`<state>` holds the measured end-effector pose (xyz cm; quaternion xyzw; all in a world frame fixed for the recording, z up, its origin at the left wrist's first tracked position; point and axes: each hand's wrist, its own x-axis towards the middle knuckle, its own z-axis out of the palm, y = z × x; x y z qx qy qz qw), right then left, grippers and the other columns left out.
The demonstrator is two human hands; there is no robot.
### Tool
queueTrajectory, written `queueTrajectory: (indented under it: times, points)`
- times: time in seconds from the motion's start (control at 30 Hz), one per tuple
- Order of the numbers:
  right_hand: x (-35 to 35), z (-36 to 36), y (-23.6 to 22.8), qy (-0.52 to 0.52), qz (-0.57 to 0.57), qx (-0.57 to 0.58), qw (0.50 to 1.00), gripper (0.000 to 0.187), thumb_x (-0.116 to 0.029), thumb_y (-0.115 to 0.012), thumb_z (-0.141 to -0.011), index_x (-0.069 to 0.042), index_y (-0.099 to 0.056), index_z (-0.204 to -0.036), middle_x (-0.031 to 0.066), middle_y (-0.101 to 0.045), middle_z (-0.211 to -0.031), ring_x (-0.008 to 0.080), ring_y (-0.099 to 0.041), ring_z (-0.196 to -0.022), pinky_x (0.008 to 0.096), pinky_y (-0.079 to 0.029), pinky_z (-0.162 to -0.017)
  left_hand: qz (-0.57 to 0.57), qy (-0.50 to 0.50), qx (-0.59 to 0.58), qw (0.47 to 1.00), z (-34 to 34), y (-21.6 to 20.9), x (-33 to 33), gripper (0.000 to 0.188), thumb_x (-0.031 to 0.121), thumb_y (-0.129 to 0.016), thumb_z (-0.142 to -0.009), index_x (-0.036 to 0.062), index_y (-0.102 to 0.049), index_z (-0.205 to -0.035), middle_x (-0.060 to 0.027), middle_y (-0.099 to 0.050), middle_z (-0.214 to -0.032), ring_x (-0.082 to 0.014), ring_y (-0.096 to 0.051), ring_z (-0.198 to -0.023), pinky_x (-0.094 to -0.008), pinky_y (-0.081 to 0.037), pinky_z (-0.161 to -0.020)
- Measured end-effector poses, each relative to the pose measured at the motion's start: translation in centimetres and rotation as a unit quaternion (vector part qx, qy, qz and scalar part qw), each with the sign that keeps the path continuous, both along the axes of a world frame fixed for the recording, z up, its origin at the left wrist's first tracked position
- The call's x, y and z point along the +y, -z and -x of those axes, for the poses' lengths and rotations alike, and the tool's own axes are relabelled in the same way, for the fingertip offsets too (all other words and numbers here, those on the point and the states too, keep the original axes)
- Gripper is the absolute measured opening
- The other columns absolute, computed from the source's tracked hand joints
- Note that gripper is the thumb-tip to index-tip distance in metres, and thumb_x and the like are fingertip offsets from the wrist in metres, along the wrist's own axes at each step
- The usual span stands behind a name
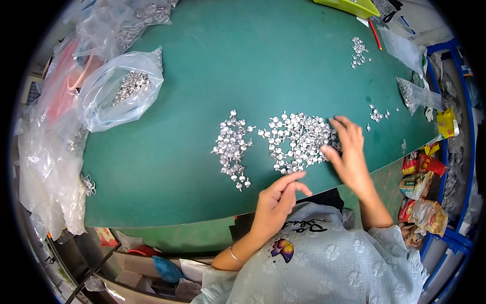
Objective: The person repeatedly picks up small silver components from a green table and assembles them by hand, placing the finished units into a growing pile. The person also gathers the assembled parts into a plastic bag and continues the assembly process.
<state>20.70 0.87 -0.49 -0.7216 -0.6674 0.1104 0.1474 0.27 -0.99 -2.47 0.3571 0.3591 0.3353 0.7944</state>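
A broad heap of small silver metal pieces (301,139), each with a round head and a short stem, lies on the green table in front of me. Along its right edge rests my right hand (350,157), thumb and fingers apart and curved around the pieces there. My left hand (278,200) hovers at the table's near edge, just below the heap. Its index finger and thumb are stretched apart, and nothing shows between them. To the left lies a narrower pile of the same kind of pieces (232,147).
An open clear plastic bag (121,91) of metal parts sits at the left, near more bags. Small clusters of parts (358,53), a red pencil (375,34) and a yellow-green basket (349,7) lie far right. Blue shelving (448,152) stands beside the table's right end.
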Motion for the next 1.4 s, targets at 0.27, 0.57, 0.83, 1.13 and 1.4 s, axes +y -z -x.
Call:
queueTrajectory:
  times: [0.27, 0.57, 0.83, 1.13, 1.4]
  points:
    - [0.8, 5.4, 1.5, -0.082, -0.078, 0.183, 0.977, 0.051, -0.012, -0.061, -0.080, 0.003, -0.042, -0.125, 0.0178, -0.039, -0.132, 0.0371, -0.034, -0.123, 0.0455, -0.025, -0.101, -0.028, 0.024, 0.091, 0.995, 1.1, 0.1, -0.6, 0.029, 0.009, -0.040, -0.094, -0.0025, -0.054, -0.116, -0.0055, -0.063, -0.079, 0.0005, -0.032, -0.048, -0.0158, -0.027, -0.043]
    - [0.8, 8.8, 2.6, -0.293, -0.067, 0.318, 0.899, 0.026, -0.005, -0.060, -0.078, 0.002, -0.060, -0.103, 0.0143, -0.057, -0.110, 0.0312, -0.050, -0.113, 0.0440, -0.034, -0.101, -0.024, 0.010, 0.119, 0.993, 2.4, 0.8, -1.5, 0.027, 0.008, -0.044, -0.093, -0.0046, -0.054, -0.114, -0.0039, -0.058, -0.070, 0.0005, -0.030, -0.047, -0.0158, -0.023, -0.042]
    - [3.5, 0.7, 0.7, -0.026, -0.168, 0.115, 0.979, 0.012, -0.001, -0.064, -0.074, -0.002, -0.064, -0.085, 0.0098, -0.062, -0.084, 0.0265, -0.053, -0.078, 0.0340, -0.042, -0.072, -0.013, 0.022, 0.092, 0.995, 2.1, -0.8, -0.5, 0.025, 0.006, -0.046, -0.092, -0.0014, -0.056, -0.114, -0.0003, -0.055, -0.069, -0.0020, -0.040, -0.058, -0.0172, -0.032, -0.052]
    - [3.6, 0.4, 0.9, -0.052, -0.146, 0.116, 0.981, 0.013, -0.003, -0.068, -0.071, -0.002, -0.064, -0.083, 0.0065, -0.061, -0.083, 0.0224, -0.054, -0.078, 0.0313, -0.039, -0.072, -0.034, -0.002, 0.083, 0.996, 1.5, -0.5, -0.5, 0.023, 0.005, -0.049, -0.090, -0.0016, -0.059, -0.109, -0.0009, -0.057, -0.072, -0.0050, -0.048, -0.067, -0.0181, -0.038, -0.062]
    - [0.2, 4.1, -1.8, -0.190, -0.055, 0.376, 0.905, 0.015, 0.000, -0.070, -0.067, -0.001, -0.065, -0.082, 0.0090, -0.064, -0.086, 0.0218, -0.057, -0.079, 0.0328, -0.043, -0.073, 0.070, -0.078, 0.007, 0.994, 1.0, -0.8, 0.4, 0.021, 0.010, -0.059, -0.087, 0.0000, -0.062, -0.105, 0.0029, -0.057, -0.073, -0.0010, -0.044, -0.062, -0.0162, -0.033, -0.051]
